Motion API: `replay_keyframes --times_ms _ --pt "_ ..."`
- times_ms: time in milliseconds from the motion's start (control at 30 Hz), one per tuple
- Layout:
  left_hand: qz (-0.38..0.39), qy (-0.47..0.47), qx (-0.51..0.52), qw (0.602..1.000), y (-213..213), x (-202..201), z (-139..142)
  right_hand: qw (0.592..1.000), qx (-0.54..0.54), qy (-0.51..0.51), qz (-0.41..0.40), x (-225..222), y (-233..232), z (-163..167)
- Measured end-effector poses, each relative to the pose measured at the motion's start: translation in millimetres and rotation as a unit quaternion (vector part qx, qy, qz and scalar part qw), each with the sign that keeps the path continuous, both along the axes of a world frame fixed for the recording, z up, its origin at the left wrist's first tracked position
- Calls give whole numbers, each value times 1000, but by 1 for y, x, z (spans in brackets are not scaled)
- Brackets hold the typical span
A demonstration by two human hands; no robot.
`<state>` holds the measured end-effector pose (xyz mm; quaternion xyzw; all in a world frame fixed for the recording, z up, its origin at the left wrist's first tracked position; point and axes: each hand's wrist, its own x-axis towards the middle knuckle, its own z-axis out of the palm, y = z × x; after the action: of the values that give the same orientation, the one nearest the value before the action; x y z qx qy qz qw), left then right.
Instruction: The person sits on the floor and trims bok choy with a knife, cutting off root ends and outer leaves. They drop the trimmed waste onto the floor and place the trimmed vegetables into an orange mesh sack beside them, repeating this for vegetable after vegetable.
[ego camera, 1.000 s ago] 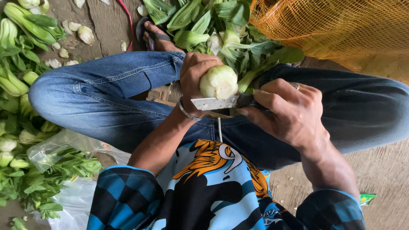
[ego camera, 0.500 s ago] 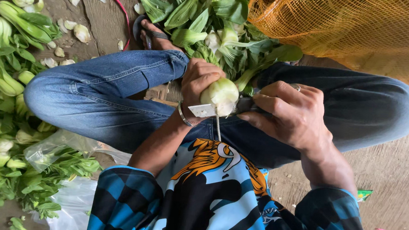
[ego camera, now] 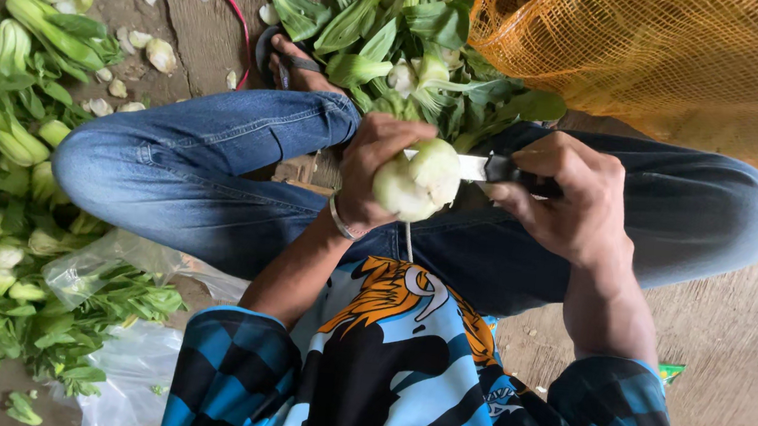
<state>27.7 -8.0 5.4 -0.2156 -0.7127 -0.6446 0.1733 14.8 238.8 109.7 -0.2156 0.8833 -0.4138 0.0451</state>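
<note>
Left hand (ego camera: 381,169) closed around a pale bok choy base (ego camera: 419,180); right hand (ego camera: 566,199) clenched on a knife (ego camera: 485,169), blade edge touching the base's far side. Leaf pile (ego camera: 396,39) crowds beyond; orange net sack (ego camera: 671,65) nearby rightward.

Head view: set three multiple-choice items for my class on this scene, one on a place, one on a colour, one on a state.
1. Where is the orange mesh sack?
A. upper right of the picture
B. lower left
C. on the person's lap

2. What colour are the trousers?
A. black
B. blue
C. green

3. What is the left hand doing?
A. resting open on a knee
B. gripping the pale vegetable base
C. lifting the plastic bag

Key: 1 A, it fills that corner; 2 B, blue denim; 3 B, fingers wrap it while the right hand holds the knife against it.
</note>
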Motion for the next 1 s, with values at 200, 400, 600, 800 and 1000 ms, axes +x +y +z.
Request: replay_keyframes --times_ms 200,400,600,800,1000 --pt "-8 -134 21 991 3 -7 14 933 -213 -286 -40 10 6 -14" --pt "-34 -218 220 950 3 -4 -15 821 -385 -418 -56 8 20 -26" --pt "93 -512 438 733 17 -9 -87 816 -422 -384 -91 12 31 -42" --pt "85 -579 551 595 21 -10 -135 803 -451 -380 -89 4 34 -53" --pt "327 -422 442 721 -89 -64 -127 806 -456 -367 -91 2 31 -47"
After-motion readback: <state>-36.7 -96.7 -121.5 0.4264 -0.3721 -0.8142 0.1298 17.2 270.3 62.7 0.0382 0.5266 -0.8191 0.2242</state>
